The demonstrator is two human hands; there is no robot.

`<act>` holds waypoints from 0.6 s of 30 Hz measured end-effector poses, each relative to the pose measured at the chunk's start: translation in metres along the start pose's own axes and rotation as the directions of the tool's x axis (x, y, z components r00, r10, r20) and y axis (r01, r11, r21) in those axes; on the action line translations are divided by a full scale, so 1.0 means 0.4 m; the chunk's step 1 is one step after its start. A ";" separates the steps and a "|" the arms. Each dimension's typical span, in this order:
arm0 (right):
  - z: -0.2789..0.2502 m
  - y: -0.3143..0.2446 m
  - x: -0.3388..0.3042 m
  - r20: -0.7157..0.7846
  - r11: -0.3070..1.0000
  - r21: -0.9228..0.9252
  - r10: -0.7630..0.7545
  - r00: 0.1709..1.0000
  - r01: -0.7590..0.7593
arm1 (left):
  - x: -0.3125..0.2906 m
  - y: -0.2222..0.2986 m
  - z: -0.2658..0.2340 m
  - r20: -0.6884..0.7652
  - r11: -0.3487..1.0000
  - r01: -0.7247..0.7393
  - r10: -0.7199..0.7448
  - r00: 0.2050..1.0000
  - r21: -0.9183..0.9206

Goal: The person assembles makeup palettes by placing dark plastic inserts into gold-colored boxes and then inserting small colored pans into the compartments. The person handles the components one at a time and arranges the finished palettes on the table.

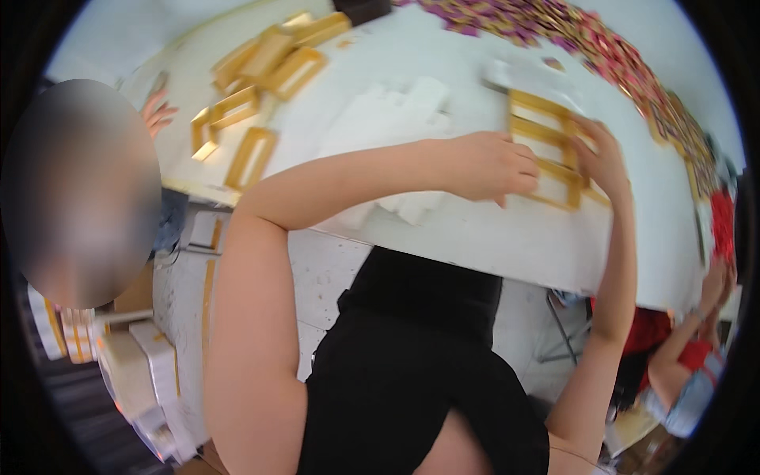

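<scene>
Gold rectangular frames (546, 105) with open windows lie close together on the right part of the white table. My left hand (491, 166) is closed, its curled fingers gripping the left side of the nearer frame; the fingertips are partly hidden. On the opposite side, my right hand (606, 154) bends its fingers over the frames' right edge and grips there. Motion blurs both hands and the frames a little. Left of them is a loose spread of white pieces (388, 111), partly behind my left forearm.
More gold frames (273, 59) are heaped at the table's far left, near another person's hand (158, 111). Purple, pink and gold pieces (586, 39) line the far right edge. At the right, a person's arms (697, 317) reach toward red material (721, 222). White boxes (154, 360) stand lower left.
</scene>
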State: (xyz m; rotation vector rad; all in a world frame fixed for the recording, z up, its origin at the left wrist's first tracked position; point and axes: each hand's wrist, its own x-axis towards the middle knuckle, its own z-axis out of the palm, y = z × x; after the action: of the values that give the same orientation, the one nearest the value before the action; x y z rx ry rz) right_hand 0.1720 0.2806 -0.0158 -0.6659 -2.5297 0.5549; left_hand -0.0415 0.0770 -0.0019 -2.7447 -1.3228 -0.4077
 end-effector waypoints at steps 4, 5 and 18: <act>-0.140 -0.044 -0.124 -0.042 0.994 -0.100 0.050 0.998 -0.054 | -0.208 -0.100 -0.146 -0.147 0.854 0.520 -0.517 0.843 -0.023; -0.154 -0.016 -0.164 -0.017 0.990 -0.067 0.121 0.993 -0.122 | -0.293 -0.142 -0.196 -0.183 0.651 0.751 -0.730 0.658 0.105; 0.065 -0.260 -0.280 0.120 0.930 -0.157 -0.317 0.941 0.333 | -0.691 -0.373 -0.210 -0.522 -0.044 0.962 -0.846 0.107 0.269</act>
State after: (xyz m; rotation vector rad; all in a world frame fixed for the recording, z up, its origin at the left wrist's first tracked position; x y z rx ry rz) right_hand 0.2085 0.1303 -0.0232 -0.2700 -2.7201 0.2516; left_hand -0.3392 -0.0536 -0.0026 -0.8303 -2.5166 -0.2073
